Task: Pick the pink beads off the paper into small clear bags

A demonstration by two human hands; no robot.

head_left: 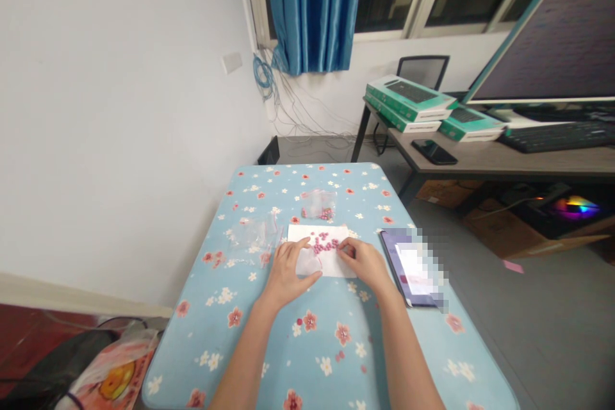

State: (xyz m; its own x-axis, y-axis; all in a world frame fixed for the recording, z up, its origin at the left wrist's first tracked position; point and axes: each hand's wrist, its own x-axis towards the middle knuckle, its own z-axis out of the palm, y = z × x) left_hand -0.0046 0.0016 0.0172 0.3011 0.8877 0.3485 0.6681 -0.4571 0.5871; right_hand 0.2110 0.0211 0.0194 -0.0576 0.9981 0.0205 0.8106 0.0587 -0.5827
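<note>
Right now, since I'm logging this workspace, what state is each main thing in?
Left hand: open, thumb spread
Right hand: bent, grip unclear
White paper: lying flat
Pink beads: out on the paper
Far clear bag: beads inside, seal unclear
Left clear bag: lying flat
Phone: lying flat, screen dark
Green boxes: two stacked
Curtain: hanging, gathered

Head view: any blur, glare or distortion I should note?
Head view, centre: pink beads look soft; head view, right edge: the monitor looks skewed and unreadable; head view, top: sheen streaks the blue curtain; head view: pixel blocks mask part of the tablet.
</note>
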